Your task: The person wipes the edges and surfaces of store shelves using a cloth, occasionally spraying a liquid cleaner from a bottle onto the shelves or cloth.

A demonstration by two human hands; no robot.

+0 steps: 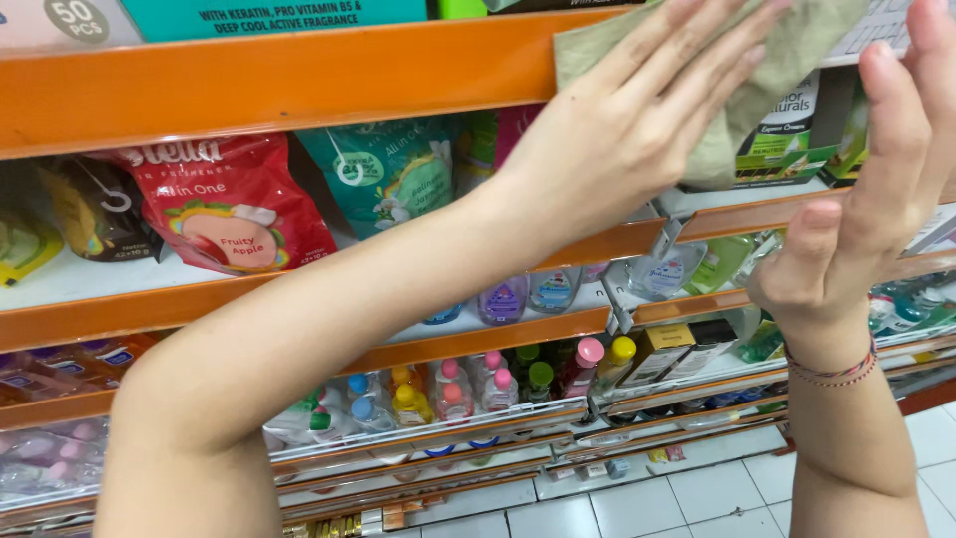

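Observation:
My left hand [637, 120] reaches up and lies flat on an olive-green cloth [802, 45], pressing it against the orange front edge of the top shelf [299, 75]. The cloth hangs down below the hand over the right end of that edge. My right hand [866, 199] is raised beside the cloth's right side with its fingers straight up and nothing in it. A beaded bracelet [836, 374] sits on that wrist. I cannot tell if the right fingertips touch the shelf.
A red pouch [234, 204] and a teal pouch [388, 174] stand on the second shelf. Green boxes [787, 139] sit behind the cloth. Several small bottles with coloured caps [478, 384] fill lower shelves. White floor tiles [697, 498] lie below.

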